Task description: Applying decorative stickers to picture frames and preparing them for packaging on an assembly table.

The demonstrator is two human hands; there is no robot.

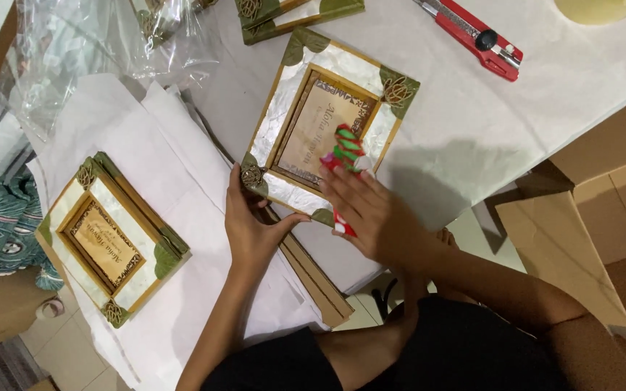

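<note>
While the person leaned over the white-covered table [472,123], a rectangular picture frame [327,123] lay tilted on it, just above both hands. It had a pale, pearly border edged in light wood, green leaf-shaped pieces at the corners with small brown woven knots on two of them, and a tan printed insert in the middle.

Their left hand [251,224] held the frame's lower left corner, thumb stretched along the bottom edge and fingers curled at the side, so it was pinched on the frame. Their right hand [374,213] lay flat and blurred over the lower right part of the frame, fingers spread apart, with a red, green and white striped thing [347,148] under or between the fingers; I could not tell whether it was truly gripped.

To the left, a second frame [110,242] of the same make rested on loose sheets of white wrapping paper [175,166]. More frames [295,14] of the same kind sat at the top edge, beside crumpled clear plastic bags [81,43]. A red utility knife [472,32] lay well apart at the upper right. Brown cardboard boxes [610,210] stood to the right, off the table.
</note>
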